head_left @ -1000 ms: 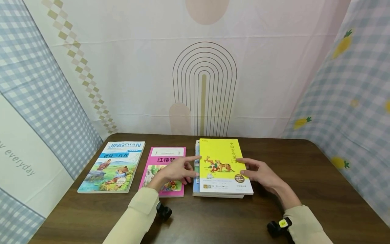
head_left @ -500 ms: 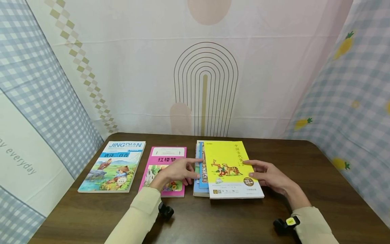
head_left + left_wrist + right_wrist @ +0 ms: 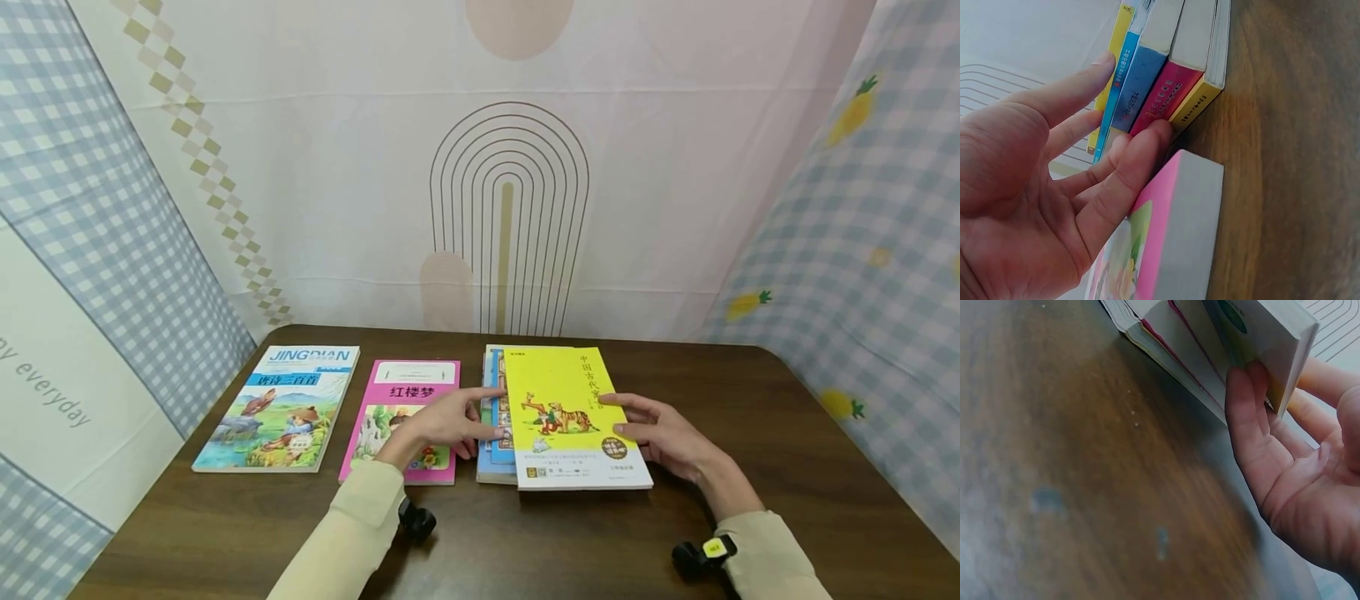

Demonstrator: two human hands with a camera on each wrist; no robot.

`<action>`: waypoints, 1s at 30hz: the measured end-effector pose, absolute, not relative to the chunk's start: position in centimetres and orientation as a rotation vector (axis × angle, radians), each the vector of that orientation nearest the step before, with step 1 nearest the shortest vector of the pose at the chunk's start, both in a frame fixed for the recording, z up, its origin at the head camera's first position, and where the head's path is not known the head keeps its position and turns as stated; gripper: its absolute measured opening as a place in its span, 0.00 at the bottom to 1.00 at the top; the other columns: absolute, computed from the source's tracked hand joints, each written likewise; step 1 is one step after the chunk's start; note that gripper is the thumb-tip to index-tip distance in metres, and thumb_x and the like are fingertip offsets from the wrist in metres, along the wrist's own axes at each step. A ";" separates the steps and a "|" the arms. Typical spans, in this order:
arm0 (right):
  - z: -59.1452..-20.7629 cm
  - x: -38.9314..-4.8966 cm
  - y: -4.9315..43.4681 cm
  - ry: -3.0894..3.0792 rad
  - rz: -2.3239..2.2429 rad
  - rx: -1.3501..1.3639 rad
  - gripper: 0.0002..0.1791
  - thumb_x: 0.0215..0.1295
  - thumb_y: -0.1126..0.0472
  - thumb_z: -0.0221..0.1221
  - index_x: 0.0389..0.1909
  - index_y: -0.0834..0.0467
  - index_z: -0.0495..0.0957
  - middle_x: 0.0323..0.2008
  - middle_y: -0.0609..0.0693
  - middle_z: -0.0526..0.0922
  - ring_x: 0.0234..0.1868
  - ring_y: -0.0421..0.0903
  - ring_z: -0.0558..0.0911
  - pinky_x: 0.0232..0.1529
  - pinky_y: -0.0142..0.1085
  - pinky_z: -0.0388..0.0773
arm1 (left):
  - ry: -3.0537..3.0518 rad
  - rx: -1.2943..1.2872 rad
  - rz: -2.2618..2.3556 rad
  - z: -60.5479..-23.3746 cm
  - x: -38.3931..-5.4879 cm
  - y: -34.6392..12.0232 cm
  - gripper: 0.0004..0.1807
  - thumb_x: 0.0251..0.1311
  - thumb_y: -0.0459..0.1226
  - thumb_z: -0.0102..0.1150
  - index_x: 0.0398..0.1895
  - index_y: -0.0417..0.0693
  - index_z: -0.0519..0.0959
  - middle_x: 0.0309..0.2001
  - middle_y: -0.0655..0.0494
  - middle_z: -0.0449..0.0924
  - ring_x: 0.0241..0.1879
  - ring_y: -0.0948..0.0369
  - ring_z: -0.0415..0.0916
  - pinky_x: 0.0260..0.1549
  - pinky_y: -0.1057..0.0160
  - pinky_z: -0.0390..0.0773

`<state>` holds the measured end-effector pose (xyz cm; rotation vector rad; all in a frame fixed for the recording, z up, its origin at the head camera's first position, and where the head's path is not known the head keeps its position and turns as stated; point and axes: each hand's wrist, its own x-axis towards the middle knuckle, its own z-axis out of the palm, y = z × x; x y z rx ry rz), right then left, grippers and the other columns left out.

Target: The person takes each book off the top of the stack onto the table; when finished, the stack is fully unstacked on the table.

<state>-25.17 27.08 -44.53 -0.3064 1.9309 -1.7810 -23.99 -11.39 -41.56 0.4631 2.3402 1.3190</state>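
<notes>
A yellow book (image 3: 558,400) with a tiger on its cover lies on top of a stack, shifted right and toward me over the books beneath. My right hand (image 3: 663,433) grips its right edge; in the right wrist view, fingers (image 3: 1250,419) reach under it. At the stack's left side, my left hand (image 3: 450,425) touches the spines with extended, loosely bent fingers. Beneath the yellow book, the left wrist view shows a thin blue book (image 3: 1116,84), a thicker blue book (image 3: 1135,87), a red-spined book (image 3: 1166,94) and another yellow-spined book (image 3: 1200,100).
Left of the stack lies a pink book (image 3: 375,450), partly covered by my left hand. Farther left is a blue-and-white book (image 3: 281,408). All rest on a dark wooden table (image 3: 480,550), with a patterned cloth (image 3: 360,208) behind it.
The yellow book has slid right and toward me with my right hand, uncovering a strip of the blue books. My left hand stays beside the stack, barely shifting.
</notes>
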 end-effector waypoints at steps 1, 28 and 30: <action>-44.5 -25.2 27.1 1.932 -1.780 -0.302 0.33 0.74 0.62 0.64 0.78 0.53 0.68 0.60 0.50 0.84 0.52 0.51 0.89 0.49 0.47 0.90 | 2.342 0.458 1.317 -41.6 -24.0 -11.3 0.40 0.65 0.45 0.74 0.80 0.60 0.69 0.35 0.45 0.78 0.24 0.56 0.83 0.27 0.58 0.89; -43.5 -25.0 28.2 1.912 -1.828 -0.324 0.35 0.73 0.66 0.64 0.79 0.51 0.69 0.58 0.45 0.87 0.53 0.48 0.89 0.49 0.45 0.90 | 2.332 0.440 1.350 -42.0 -24.0 -11.2 0.41 0.65 0.44 0.75 0.80 0.63 0.68 0.34 0.46 0.77 0.24 0.56 0.83 0.29 0.57 0.89; -43.3 -24.9 28.4 1.913 -1.831 -0.333 0.35 0.74 0.66 0.64 0.79 0.51 0.68 0.58 0.45 0.87 0.53 0.47 0.89 0.49 0.45 0.90 | 2.328 0.434 1.354 -42.0 -24.0 -11.2 0.41 0.65 0.44 0.75 0.80 0.63 0.68 0.34 0.46 0.76 0.24 0.56 0.83 0.29 0.57 0.90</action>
